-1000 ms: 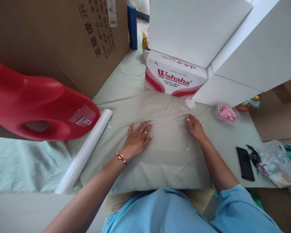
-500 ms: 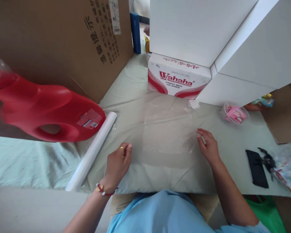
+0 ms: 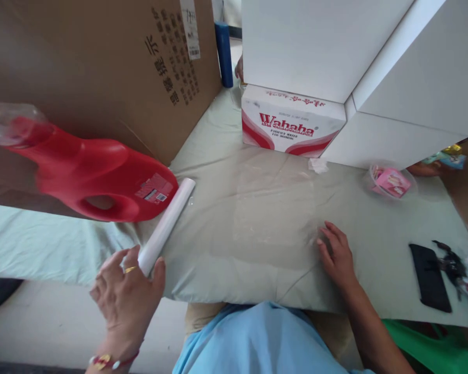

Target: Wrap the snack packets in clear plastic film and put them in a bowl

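Observation:
My left hand (image 3: 127, 291), wearing a ring and a bracelet, reaches over the near end of a white roll (image 3: 167, 223) at the front edge of the cloth. Its fingers are apart; whether they touch the roll I cannot tell. In front of me a clear plastic sheet (image 3: 273, 208) lies flat on the pale green cloth (image 3: 218, 275). My right hand (image 3: 337, 254) is at the sheet's right edge, thumb and fingers apart, close to a crumpled bit of the plastic. Nothing shows in its grip.
A red jug (image 3: 109, 176) lies by the big cardboard box (image 3: 101, 67) on the left. A Wahaha carton (image 3: 292, 122) stands below white panels (image 3: 296, 41). Rightward are a clear bowl (image 3: 390, 182), a black phone (image 3: 429, 278) and keys (image 3: 452, 265). Another person's hand (image 3: 239, 68) shows behind the carton.
My left hand has moved left and toward me, from beside the sheet to the roll's near end, and its fingers have spread. My right hand has moved slightly down. The view has shifted slightly.

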Tool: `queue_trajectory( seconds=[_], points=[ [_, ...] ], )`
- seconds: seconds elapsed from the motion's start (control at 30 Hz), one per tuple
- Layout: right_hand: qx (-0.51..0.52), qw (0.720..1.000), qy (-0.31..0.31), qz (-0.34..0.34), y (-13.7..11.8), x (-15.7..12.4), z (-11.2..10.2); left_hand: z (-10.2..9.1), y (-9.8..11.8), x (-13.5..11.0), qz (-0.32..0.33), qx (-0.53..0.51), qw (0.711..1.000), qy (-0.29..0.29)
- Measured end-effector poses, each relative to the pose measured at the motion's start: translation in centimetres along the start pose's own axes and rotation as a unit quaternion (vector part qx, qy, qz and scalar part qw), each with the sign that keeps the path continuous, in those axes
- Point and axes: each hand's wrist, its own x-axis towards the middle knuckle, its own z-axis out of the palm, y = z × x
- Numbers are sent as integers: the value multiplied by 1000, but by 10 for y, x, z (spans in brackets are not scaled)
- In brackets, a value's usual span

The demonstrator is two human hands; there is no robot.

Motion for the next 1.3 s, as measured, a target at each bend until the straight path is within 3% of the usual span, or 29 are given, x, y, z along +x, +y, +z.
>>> queue_trajectory(
  seconds=[0.13, 0.23, 0.4, 0.53, 0.63, 0.73, 0.8, 0.9, 1.0, 1.13, 1.17, 1.23, 1.3],
  points=[
    [5, 999, 20, -37, -17, 10, 1, 7, -20, 7, -4, 41, 991, -126],
    [22, 998, -2, -60, -36, 19, 6, 16, -21, 13, -26, 43, 986, -157],
    [83, 995, -8, -57, -60, 25, 11, 11, -1, 8, -76, -72, 968, -226],
    [233, 969, -66, 51, -90, 30, 22, -2, 33, -21, -85, -254, 920, -285],
    [396, 896, -138, 143, -127, 46, 43, -6, 67, -42, -85, -313, 908, -265],
    [502, 828, -140, 207, -163, 70, 70, -3, 97, -55, -78, -322, 912, -243],
    [506, 826, -128, 213, -181, 83, 86, 1, 110, -58, -68, -330, 913, -230],
    [457, 865, -89, 187, -194, 92, 100, 6, 116, -59, -71, -365, 901, -223],
    [459, 871, -69, 163, -192, 93, 103, 8, 109, -59, -111, -445, 846, -270],
    [524, 825, -113, 179, -178, 99, 102, 9, 99, -62, -190, -604, 684, -362],
    [537, 810, -130, 196, -175, 101, 102, 9, 98, -63, -204, -626, 654, -371],
    [557, 778, -162, 241, -172, 103, 102, 10, 99, -64, -225, -643, 634, -367],
    [577, 744, -179, 286, -175, 101, 102, 12, 102, -65, -244, -637, 640, -353]
  ],
)
